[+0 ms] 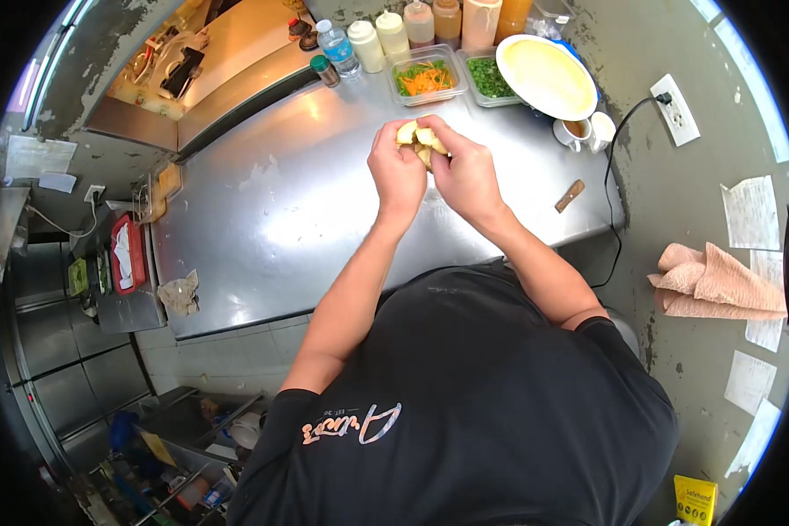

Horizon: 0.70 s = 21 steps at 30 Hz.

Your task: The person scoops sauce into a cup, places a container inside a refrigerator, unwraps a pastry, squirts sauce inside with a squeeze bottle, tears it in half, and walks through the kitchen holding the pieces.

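Pale-yellow pieces (pixel 408 132) held over the steel counter (pixel 307 184)
The left hand (pixel 398 175) and right hand (pixel 466 175) pinch them from either side, near the tub of orange and green bits (pixel 428 100). With 2 hands sharing the hold, even, gentle thumb pressure should best prevent slipping.

The T-shirt (pixel 491 377) is black with short sleeves (pixel 285 421). A pale script logo (pixel 379 425), tinged with orange, marks its left chest side. Both the left hand (pixel 399 180) and the right hand (pixel 469 180) are bare
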Motion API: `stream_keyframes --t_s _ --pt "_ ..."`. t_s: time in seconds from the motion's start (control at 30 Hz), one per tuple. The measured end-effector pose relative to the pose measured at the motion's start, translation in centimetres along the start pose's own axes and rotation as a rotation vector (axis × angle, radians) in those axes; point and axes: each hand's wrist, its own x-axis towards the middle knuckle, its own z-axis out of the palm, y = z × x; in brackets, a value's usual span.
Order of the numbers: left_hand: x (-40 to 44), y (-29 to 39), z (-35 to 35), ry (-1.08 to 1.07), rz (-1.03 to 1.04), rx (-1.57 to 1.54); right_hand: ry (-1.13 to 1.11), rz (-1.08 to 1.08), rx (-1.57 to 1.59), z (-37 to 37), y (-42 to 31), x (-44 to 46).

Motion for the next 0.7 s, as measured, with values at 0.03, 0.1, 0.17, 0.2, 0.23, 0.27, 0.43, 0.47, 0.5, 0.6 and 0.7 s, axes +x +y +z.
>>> stream_keyframes --t_s 0.03,0.1,0.17,0.2,0.23,0.27,0.43,0.47,0.5,0.6,0.7 --pt "0.2 -0.2 0.3 0.000 -0.008 -0.007 -0.016 0.037 0.013 -0.3 0.2 0.2" --pt "0.4 -0.8 0.7 -0.002 -0.034 -0.023 -0.054 0.089 0.011 -0.8 0.3 0.5" --pt "0.4 -1.6 1.0 -0.013 -0.078 -0.054 -0.101 0.146 0.041 -1.1 0.8 0.3" --pt "0.3 -2.0 1.1 -0.018 -0.110 -0.072 -0.118 0.161 0.038 -1.2 1.3 0.3" --pt "0.3 -2.8 1.1 -0.028 -0.168 -0.098 -0.137 0.174 0.038 -1.2 1.8 0.2" --pt "0.2 -3.4 1.2 -0.026 -0.154 -0.078 -0.157 0.186 0.040 -1.1 2.3 0.2" --pt "0.4 -5.5 0.1 -0.176 -0.269 -0.092 -0.295 0.254 0.141 -1.5 4.3 0.4" --pt "0.5 -5.7 -0.3 -0.244 -0.357 -0.149 -0.350 0.288 0.171 -1.8 4.7 0.5" --pt "0.6 -4.2 -1.1 -0.312 -0.441 -0.207 -0.416 0.337 0.271 -2.0 5.2 0.6" --pt "0.6 -3.7 -2.4 -0.390 -0.659 -0.249 -0.583 0.363 0.410 -3.1 6.5 1.4" --pt "0.5 -6.6 -1.9 -0.310 -0.739 -0.374 -0.616 0.248 0.247 -5.1 7.4 3.9"
